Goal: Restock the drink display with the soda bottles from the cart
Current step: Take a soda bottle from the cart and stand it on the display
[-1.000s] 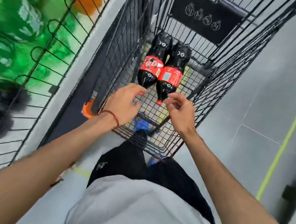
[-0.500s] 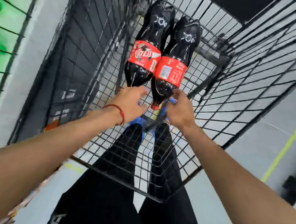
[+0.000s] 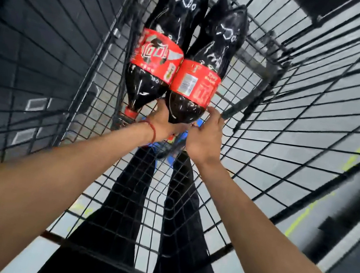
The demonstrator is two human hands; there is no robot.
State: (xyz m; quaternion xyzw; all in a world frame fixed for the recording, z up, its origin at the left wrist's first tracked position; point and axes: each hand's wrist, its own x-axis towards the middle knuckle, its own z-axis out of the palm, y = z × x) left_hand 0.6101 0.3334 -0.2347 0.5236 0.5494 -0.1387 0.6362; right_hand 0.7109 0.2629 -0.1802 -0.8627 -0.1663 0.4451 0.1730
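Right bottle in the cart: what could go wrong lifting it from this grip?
1. The left hand and right hand hold the right bottle only at its tapered shoulder near the neck. The glossy, full body may slip or swing down as it lifts.
2. The left bottle lies against it and may roll across the cart floor once that support goes.
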